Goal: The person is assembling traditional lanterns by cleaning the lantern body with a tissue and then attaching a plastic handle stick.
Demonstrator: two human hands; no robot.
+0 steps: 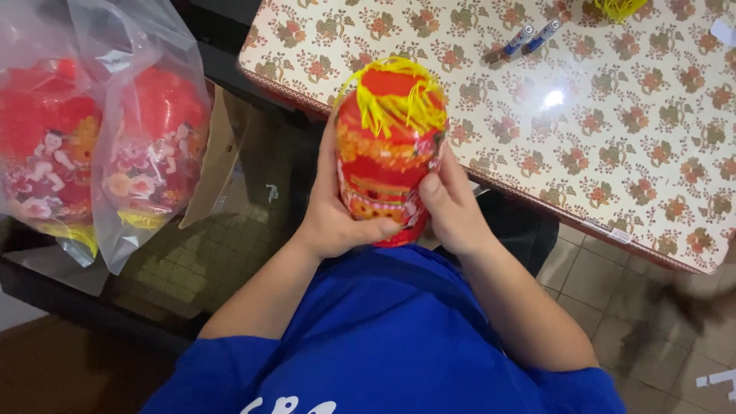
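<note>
One red paper lantern is held between both hands, off the tabletop, just before the near edge of the floral tablecloth. Its long axis runs away from the body, the end with yellow tassel strands pointing toward the table. The left hand and right hand are wrapped around its lower half. Two markers are seen near the far edge. Two bagged red lanterns are seen at left.

Lantern: between left hand and right hand, before the surface's near edge.
Markers: on the surface, far side.
Bagged lanterns: left, beside cardboard.
</note>
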